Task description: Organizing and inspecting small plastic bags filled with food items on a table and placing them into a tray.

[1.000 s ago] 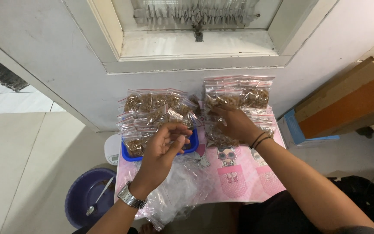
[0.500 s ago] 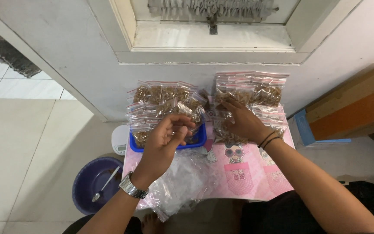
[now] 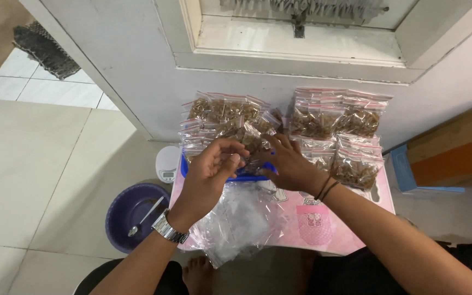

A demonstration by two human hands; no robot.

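Small clear zip bags of brown snack [image 3: 230, 123] heap in the blue plastic tray [image 3: 247, 176], keeping them together. Left hand [image 3: 211, 175] and right hand [image 3: 288, 164] meet over it; whether they're grasping a bag, I cannot tell.

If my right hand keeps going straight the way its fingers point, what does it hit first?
Your right hand points left and slightly away, toward the filled zip bags heaped in the blue tray. It would likely meet the nearest bag there first, though depth is hard to judge.
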